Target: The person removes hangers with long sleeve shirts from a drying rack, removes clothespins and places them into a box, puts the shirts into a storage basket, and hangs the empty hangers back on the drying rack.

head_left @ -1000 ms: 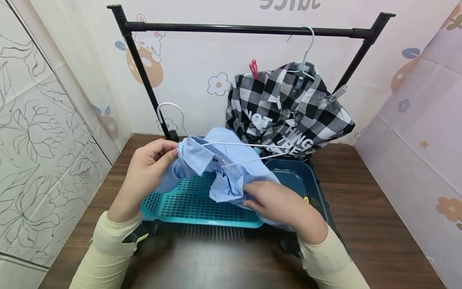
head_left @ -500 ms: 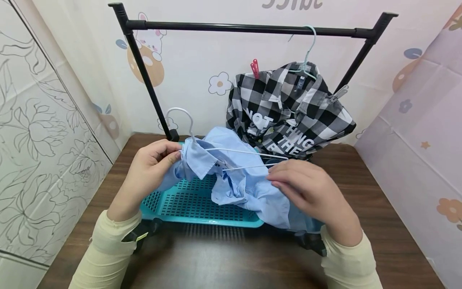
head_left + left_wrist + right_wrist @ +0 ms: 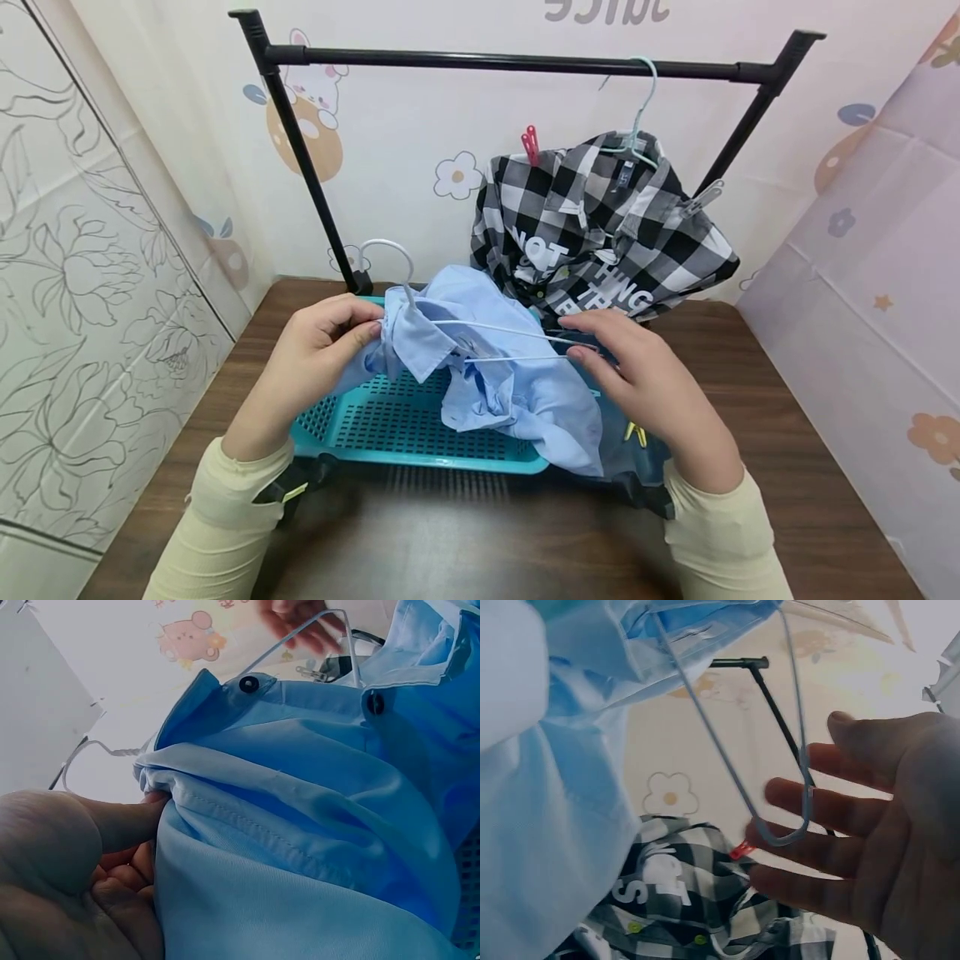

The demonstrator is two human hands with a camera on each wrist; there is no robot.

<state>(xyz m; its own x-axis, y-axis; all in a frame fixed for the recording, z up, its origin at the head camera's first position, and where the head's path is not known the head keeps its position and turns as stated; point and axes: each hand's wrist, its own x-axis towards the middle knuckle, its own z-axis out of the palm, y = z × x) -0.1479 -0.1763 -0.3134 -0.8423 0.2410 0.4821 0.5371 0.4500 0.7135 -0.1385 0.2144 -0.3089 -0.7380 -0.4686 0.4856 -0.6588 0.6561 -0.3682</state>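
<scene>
In the head view my left hand (image 3: 311, 354) pinches the light blue shirt (image 3: 555, 417) at one shoulder, thumb over the cloth. A white wire hanger (image 3: 386, 242) sits partly inside the shirt, its hook rising from the collar and one end sticking out to the right. Around that free end is my right hand (image 3: 648, 387), its fingers spread. The right wrist view shows the hanger's rounded end (image 3: 780, 841) crossing in front of the fingers, with the thumb apart from it. Buttons show at the open collar in the left wrist view.
A black rack (image 3: 465, 60) spans the back. On its right hangs a black-and-white plaid shirt (image 3: 600, 225) with a red clip (image 3: 531, 146) and a clear clip (image 3: 705, 198). Under the blue shirt are a teal basket (image 3: 442, 462) and a dark blue tray with a yellow clip (image 3: 637, 433).
My right hand has let go of the blue shirt and moved right and up to the hanger's free end. The hanger's hook has shifted right and down. My left hand keeps its pinch.
</scene>
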